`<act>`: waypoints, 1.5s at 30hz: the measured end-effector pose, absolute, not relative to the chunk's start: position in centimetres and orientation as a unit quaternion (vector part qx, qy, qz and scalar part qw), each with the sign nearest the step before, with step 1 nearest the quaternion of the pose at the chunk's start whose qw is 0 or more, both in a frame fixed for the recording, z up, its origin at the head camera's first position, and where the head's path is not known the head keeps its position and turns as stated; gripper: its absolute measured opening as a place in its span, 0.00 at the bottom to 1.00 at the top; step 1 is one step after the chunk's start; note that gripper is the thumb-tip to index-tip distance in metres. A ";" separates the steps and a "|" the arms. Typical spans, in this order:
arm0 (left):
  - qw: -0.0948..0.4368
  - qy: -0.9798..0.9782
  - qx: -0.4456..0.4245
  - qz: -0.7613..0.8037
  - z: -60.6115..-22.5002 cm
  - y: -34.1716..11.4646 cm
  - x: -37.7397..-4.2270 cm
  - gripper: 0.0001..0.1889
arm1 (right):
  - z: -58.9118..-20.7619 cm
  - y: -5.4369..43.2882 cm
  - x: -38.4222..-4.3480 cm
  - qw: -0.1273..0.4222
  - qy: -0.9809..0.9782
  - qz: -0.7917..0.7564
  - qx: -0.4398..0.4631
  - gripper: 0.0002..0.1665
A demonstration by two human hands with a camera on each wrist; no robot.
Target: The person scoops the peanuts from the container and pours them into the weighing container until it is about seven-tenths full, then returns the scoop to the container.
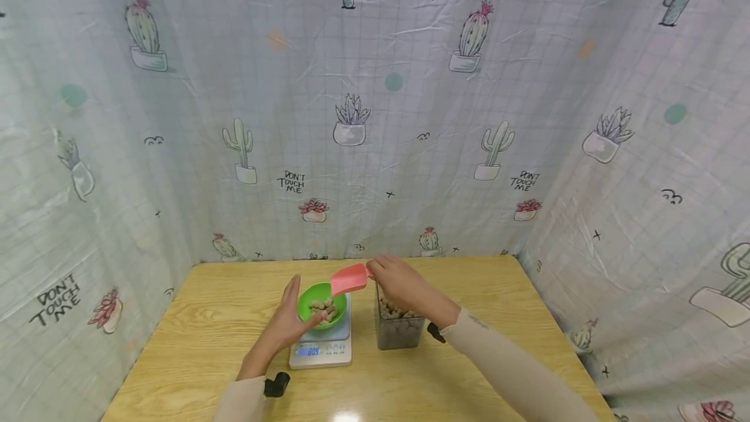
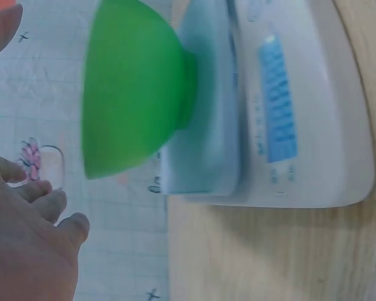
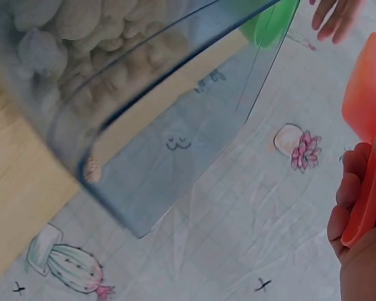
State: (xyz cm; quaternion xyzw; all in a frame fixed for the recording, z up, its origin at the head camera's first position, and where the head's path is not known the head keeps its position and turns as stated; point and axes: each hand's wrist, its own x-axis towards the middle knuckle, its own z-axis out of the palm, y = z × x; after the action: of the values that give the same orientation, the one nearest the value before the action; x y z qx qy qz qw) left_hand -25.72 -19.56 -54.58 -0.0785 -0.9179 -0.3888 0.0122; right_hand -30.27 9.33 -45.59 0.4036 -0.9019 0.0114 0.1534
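Bowl, bright green (image 1: 309, 294), sits on the platform of a white digital kitchen scale (image 1: 320, 361) on a wood-grain worktop (image 1: 486, 305), in from the back edge and closer to the left edge than the right. Peanuts in their shells (image 1: 318, 305) lie in its bottom. Beyond a small gap, nearer the worktop's right edge, stands a clear plastic bin (image 1: 400, 334) with more peanuts inside. The right hand (image 1: 398, 282) grasps a coral-pink scoop (image 1: 349, 279) by its handle, its mouth at the bowl's right side; no peanuts show in it. The left hand (image 1: 288, 324) is released, fingers extended beside the bowl. The scale's screen is lit, its digits too small to trust.

I'd judge the step as weighing out peanuts by the scoop. The next move probably calls for checking the reading, then either dipping into the bin again or stopping, with the left hand kept off the bowl.
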 end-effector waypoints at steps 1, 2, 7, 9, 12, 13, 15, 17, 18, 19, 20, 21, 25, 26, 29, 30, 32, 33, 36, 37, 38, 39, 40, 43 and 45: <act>0.013 -0.918 -0.080 -0.389 -54.4 -19.5 -25.7 0.59 | -45.6 9.7 -30.1 0.157 -0.902 0.025 0.402 0.11; 0.013 -0.917 -0.082 -0.390 -54.3 -19.4 -25.7 0.58 | -45.7 10.0 -30.0 0.161 -0.901 0.039 0.400 0.10; 0.021 -0.909 -0.093 -0.405 -53.6 -18.7 -25.3 0.57 | -45.9 11.8 -29.3 0.165 -0.909 0.111 0.367 0.10; 0.023 -0.908 -0.092 -0.408 -53.4 -18.5 -25.2 0.56 | -45.9 12.4 -29.1 0.167 -0.909 0.129 0.359 0.11; 0.022 -0.901 -0.096 -0.421 -53.0 -18.0 -25.2 0.56 | -45.7 13.2 -29.0 0.176 -0.909 0.129 0.355 0.11; 0.022 -0.899 -0.100 -0.425 -52.9 -17.8 -25.2 0.56 | -45.5 13.5 -29.0 0.179 -0.909 0.126 0.355 0.12; 0.023 -0.894 -0.105 -0.435 -52.6 -17.4 -25.1 0.56 | -45.4 14.1 -29.0 0.186 -0.908 0.118 0.357 0.11; 0.032 -0.888 -0.115 -0.444 -52.1 -16.9 -24.9 0.56 | -45.1 14.7 -29.1 0.195 -0.905 0.113 0.362 0.11; 0.039 -0.886 -0.121 -0.446 -51.8 -16.6 -24.9 0.56 | -45.0 14.9 -29.1 0.200 -0.902 0.112 0.365 0.11; 0.046 -0.884 -0.126 -0.449 -51.5 -16.2 -24.9 0.56 | -44.9 15.2 -29.2 0.205 -0.900 0.111 0.368 0.11; 0.051 -0.882 -0.132 -0.450 -51.2 -15.9 -24.9 0.55 | -44.8 15.6 -29.2 0.211 -0.898 0.110 0.369 0.10; 0.056 -0.881 -0.138 -0.450 -51.0 -15.4 -24.9 0.55 | -44.8 15.9 -29.3 0.217 -0.896 0.108 0.372 0.10; 0.050 -0.880 -0.160 -0.444 -50.3 -13.5 -25.4 0.54 | -44.7 17.3 -29.4 0.247 -0.887 0.089 0.380 0.08; 0.043 -0.882 -0.164 -0.439 -50.3 -13.1 -25.5 0.54 | -44.7 17.6 -29.4 0.254 -0.884 0.080 0.384 0.07; 0.018 -0.881 -0.179 -0.438 -50.5 -11.8 -25.7 0.55 | -44.8 18.4 -29.4 0.261 -0.881 0.052 0.392 0.05; 0.013 -0.880 -0.185 -0.437 -50.7 -11.4 -25.9 0.55 | -44.9 18.6 -29.4 0.260 -0.880 0.044 0.394 0.04; 0.004 -0.879 -0.195 -0.434 -51.1 -10.6 -26.1 0.56 | -44.9 19.0 -29.2 0.250 -0.884 0.028 0.393 0.04; -0.001 -0.879 -0.199 -0.432 -51.3 -10.2 -26.3 0.57 | -44.9 19.1 -29.2 0.244 -0.887 0.019 0.391 0.04; -0.017 -0.884 -0.199 -0.423 -51.7 -9.0 -26.8 0.58 | -44.7 19.3 -29.0 0.228 -0.892 -0.011 0.391 0.05; -0.024 -0.884 -0.200 -0.421 -51.8 -8.7 -27.0 0.58 | -44.7 19.4 -29.0 0.223 -0.892 -0.022 0.392 0.05; -0.031 -0.886 -0.201 -0.418 -52.0 -8.3 -27.2 0.59 | -44.7 19.4 -29.1 0.219 -0.893 -0.035 0.393 0.05; -0.039 -0.885 -0.201 -0.417 -52.2 -8.0 -27.4 0.59 | -44.7 19.4 -29.1 0.217 -0.891 -0.046 0.397 0.06; -0.047 -0.885 -0.203 -0.418 -52.4 -7.7 -27.7 0.59 | -44.6 19.3 -29.1 0.215 -0.888 -0.057 0.401 0.06; -0.064 -0.880 -0.214 -0.418 -53.1 -7.0 -28.3 0.61 | -44.6 19.1 -29.3 0.203 -0.883 -0.098 0.411 0.08; -0.078 -0.878 -0.218 -0.419 -53.5 -6.7 -28.6 0.63 | -44.6 18.9 -29.3 0.196 -0.876 -0.134 0.419 0.08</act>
State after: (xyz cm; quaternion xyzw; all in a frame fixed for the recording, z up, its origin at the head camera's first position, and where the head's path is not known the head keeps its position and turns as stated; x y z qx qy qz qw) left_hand -28.60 -6.67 -53.51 -0.2176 -0.8781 -0.4189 -0.0780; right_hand -29.31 18.89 -44.60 0.4191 -0.8765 -0.1338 0.1955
